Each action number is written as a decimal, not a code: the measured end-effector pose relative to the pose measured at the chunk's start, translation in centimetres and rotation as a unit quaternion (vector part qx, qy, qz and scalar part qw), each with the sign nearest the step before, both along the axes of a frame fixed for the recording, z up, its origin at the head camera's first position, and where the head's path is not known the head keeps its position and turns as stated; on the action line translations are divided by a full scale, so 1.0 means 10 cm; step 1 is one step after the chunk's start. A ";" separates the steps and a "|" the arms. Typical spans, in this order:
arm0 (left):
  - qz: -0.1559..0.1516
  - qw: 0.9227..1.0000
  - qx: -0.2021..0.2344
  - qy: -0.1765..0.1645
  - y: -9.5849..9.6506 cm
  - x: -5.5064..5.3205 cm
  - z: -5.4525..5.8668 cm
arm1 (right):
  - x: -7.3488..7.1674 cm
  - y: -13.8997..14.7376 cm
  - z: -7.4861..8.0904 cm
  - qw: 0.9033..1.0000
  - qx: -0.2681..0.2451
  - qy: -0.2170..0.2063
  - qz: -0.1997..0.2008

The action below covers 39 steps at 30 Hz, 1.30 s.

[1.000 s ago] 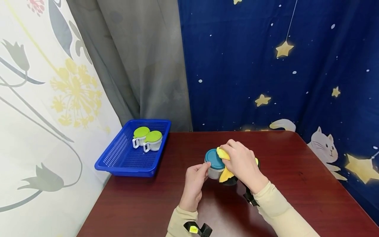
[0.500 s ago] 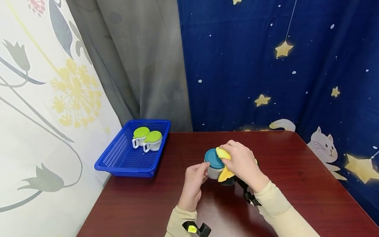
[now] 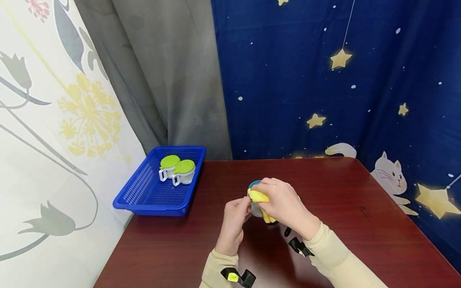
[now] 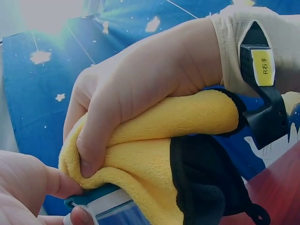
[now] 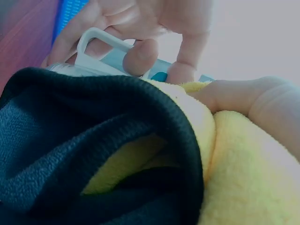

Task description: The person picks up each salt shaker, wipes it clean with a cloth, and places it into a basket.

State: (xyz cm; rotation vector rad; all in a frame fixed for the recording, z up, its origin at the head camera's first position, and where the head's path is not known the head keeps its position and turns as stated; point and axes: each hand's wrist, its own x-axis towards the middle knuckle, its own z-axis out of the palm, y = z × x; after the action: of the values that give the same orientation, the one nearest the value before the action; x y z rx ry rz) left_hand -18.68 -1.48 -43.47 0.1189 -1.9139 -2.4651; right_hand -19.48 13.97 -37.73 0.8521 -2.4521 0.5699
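Note:
A clear jar (image 3: 256,211) with a teal lid (image 3: 254,183) is between the hands over the table. My left hand (image 3: 232,226) pinches its white handle (image 5: 83,44), thumb and fingers showing around it in the right wrist view. My right hand (image 3: 284,203) grips a folded cloth (image 4: 154,154), yellow on one face and dark on the other. That cloth lies against the lid and the side of the jar, hiding most of both. In the left wrist view a strip of the teal lid rim (image 4: 93,194) shows beneath it.
A blue perforated basket (image 3: 155,209) stands at the back left of the dark red table (image 3: 173,248). Inside it are two jars with green lids (image 3: 185,166) and white handles. Grey and blue star-patterned curtains (image 3: 273,80) hang behind the table; a white floral one is at left.
My right hand has moved left with the cloth, which now covers most of the teal lid. The left hand stays nearly where it was. The head view has shifted slightly.

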 end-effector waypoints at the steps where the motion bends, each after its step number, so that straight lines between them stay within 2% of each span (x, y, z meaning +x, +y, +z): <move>1: 0.001 1.000 0.000 0.000 0.00 0.00 0.00 | 0.00 -0.01 0.00 1.000 0.001 -0.001 -0.003; 5: 0.002 1.000 -0.002 0.001 -0.01 -0.01 -0.01 | 0.00 -0.02 -0.01 1.000 0.013 0.004 -0.016; 9: 0.001 1.000 -0.011 0.004 0.00 -0.02 -0.04 | -0.02 0.00 -0.02 0.998 0.035 0.027 -0.038; 13: 0.014 0.999 -0.027 0.009 0.00 -0.01 -0.01 | -0.12 0.04 -0.03 0.993 0.042 0.062 -0.089; 16: 0.027 0.999 -0.033 0.009 -0.01 0.00 0.01 | -0.20 0.06 -0.04 0.990 0.032 0.072 -0.117; 28: 0.025 0.999 -0.033 -0.002 -0.04 -0.01 -0.03 | -0.26 0.04 -0.07 0.990 0.012 0.049 -0.135; 35: 0.021 0.999 -0.032 0.003 -0.05 0.00 -0.02 | -0.27 0.04 -0.07 0.987 -0.001 0.043 -0.154; 39: 0.019 0.999 -0.026 0.003 -0.06 -0.01 -0.02 | -0.30 0.05 -0.08 0.988 -0.004 0.043 -0.145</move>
State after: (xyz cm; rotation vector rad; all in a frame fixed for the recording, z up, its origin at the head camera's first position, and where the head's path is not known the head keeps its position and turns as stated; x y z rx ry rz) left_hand -18.80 -2.07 -43.63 0.1458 -1.9526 -2.3872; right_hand -22.45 14.48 -38.51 0.4909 -2.4326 0.4255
